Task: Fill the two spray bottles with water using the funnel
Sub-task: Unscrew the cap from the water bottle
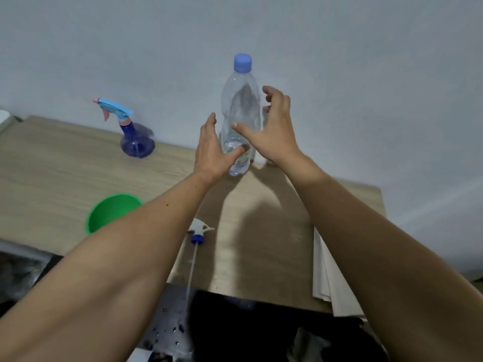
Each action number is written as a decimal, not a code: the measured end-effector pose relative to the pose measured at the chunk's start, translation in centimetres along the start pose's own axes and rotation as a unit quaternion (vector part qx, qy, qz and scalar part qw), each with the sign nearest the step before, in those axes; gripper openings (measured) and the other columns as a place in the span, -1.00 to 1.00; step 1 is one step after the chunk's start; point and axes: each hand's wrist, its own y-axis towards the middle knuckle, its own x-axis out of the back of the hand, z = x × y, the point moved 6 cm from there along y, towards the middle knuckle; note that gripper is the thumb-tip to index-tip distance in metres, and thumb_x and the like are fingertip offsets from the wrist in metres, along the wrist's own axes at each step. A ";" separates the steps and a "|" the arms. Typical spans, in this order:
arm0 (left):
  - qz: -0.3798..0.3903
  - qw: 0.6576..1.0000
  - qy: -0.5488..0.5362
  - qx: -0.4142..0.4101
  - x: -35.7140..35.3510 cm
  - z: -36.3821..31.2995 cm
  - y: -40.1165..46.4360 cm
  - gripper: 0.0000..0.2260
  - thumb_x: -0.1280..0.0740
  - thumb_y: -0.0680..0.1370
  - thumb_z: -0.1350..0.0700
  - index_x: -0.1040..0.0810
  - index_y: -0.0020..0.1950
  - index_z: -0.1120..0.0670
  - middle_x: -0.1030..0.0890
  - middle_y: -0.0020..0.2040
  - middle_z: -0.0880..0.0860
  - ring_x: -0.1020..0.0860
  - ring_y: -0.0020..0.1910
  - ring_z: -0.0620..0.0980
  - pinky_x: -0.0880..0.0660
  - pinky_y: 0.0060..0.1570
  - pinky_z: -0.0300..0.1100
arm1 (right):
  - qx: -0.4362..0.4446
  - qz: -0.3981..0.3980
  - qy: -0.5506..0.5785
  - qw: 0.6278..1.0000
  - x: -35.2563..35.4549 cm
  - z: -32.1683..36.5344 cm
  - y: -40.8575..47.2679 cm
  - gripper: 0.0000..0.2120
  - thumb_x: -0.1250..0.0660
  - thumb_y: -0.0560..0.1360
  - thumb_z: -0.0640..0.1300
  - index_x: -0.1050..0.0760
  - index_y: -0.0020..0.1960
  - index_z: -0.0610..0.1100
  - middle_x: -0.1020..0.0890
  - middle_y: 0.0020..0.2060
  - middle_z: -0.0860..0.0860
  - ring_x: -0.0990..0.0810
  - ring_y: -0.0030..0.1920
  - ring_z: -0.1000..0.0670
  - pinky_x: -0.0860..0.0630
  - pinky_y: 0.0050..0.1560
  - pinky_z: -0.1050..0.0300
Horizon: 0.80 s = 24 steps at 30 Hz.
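Here, both hands (243,142) spread open flanking water bottle (240,105), funnel (109,211) half hidden.

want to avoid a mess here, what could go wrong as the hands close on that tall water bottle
The water bottle is tall, narrow and clear; a clumsy touch from the left hand or right hand, both open around it, might tip it.
The loose spray head lies with its tube past the table edge, under the left forearm; a sweep could knock it off.
The green funnel also sits under that arm.

Green funnel (113,212), blue spray bottle (136,142), woodgrain table (52,163).
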 end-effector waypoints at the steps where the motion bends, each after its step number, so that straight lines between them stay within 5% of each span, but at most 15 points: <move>1: 0.000 1.000 -0.005 0.002 -0.1 -0.2 1.1 0.06 -0.63 0.40 -0.20 -0.13 0.70 0.13 -0.31 0.63 0.11 -0.34 0.60 0.05 -0.36 0.54 -0.04 | 0.003 -0.008 0.007 1.000 -0.2 0.1 0.9 -0.05 -0.60 0.38 0.15 -0.22 0.58 -0.11 -0.31 0.43 -0.06 -0.48 0.38 -0.05 -0.48 0.38 0.03; 7: 0.011 0.999 -0.040 -0.009 -1.8 0.3 3.7 -0.24 -0.56 0.33 -0.32 -0.45 0.41 0.00 -0.62 0.31 -0.06 -0.59 0.31 -0.06 -0.55 0.33 0.03 | 0.021 -0.032 0.052 0.998 -0.8 0.3 3.9 -0.25 -0.61 0.39 0.10 -0.40 0.47 -0.07 -0.48 0.31 0.03 -0.55 0.27 0.07 -0.57 0.29 0.07; 24: 0.074 0.996 -0.038 -0.018 -1.1 -0.8 -3.1 -0.27 -0.57 0.34 -0.26 -0.48 0.42 0.00 -0.63 0.26 0.00 -0.62 0.24 0.00 -0.59 0.27 0.09 | -0.016 -0.028 0.034 0.999 1.6 2.1 -3.7 -0.30 -0.64 0.35 0.05 -0.39 0.37 -0.02 -0.49 0.25 0.05 -0.57 0.19 0.06 -0.62 0.21 -0.05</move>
